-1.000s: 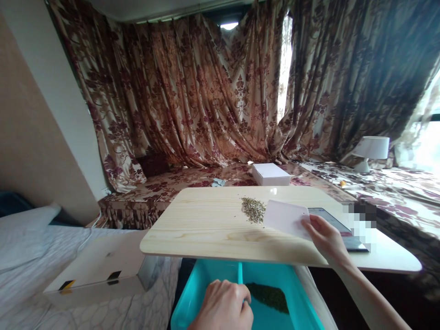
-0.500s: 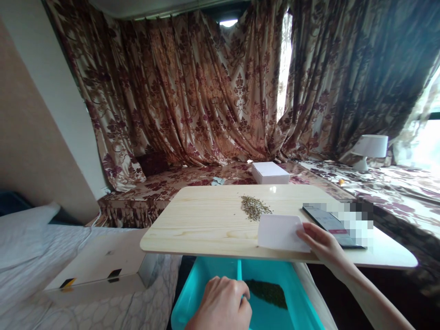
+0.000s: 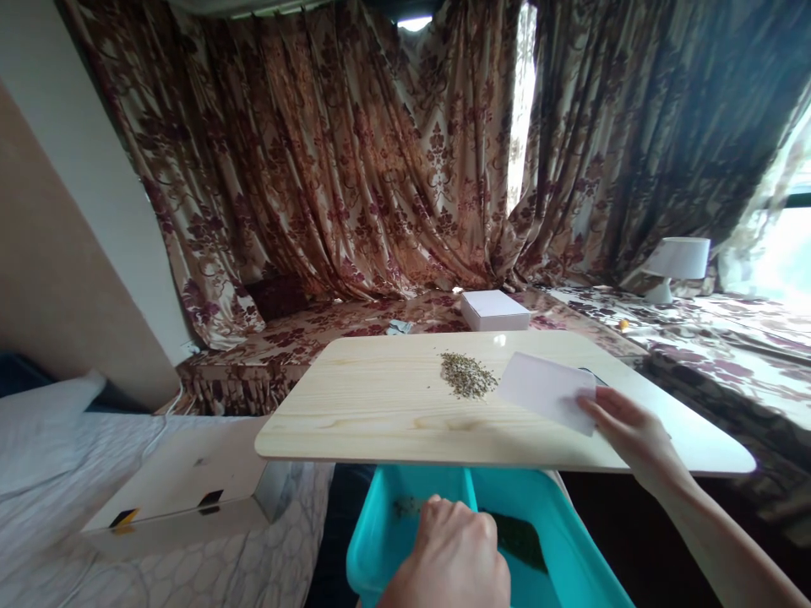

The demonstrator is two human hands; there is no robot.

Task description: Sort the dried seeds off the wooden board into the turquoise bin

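At the far left, a pale pillow [image 3: 47, 435] is laid on a quilted bed [image 3: 279, 540], and beside it a white carton [image 3: 183, 473] marked with black and yellow patches is set down. A light wooden tabletop [image 3: 342, 397] is stretched across the middle. Below its near edge a turquoise bin [image 3: 367, 553] is seen, split by a divider [image 3: 470, 485]; some blurred pale bits [image 3: 405, 507] are contained in its left compartment, and dark green grains [image 3: 523, 542] in its right one. The left hand [image 3: 453, 553] is held over the bin near the divider, its fingers curled inward; whether anything is gripped by them cannot be told. On the tabletop, speckled green-brown grains [image 3: 467, 376] are gathered in a loose heap, with a few strays scattered around. Just to the right of the heap, a thin white card [image 3: 545, 390] is held at a slant, its right end pinched between the thumb and fingers of the right hand [image 3: 630, 422]. Behind that hand a dark-edged device [image 3: 594, 375] is mostly hidden. Farther right, a white lamp [image 3: 683, 257] is stood on floral fabric.
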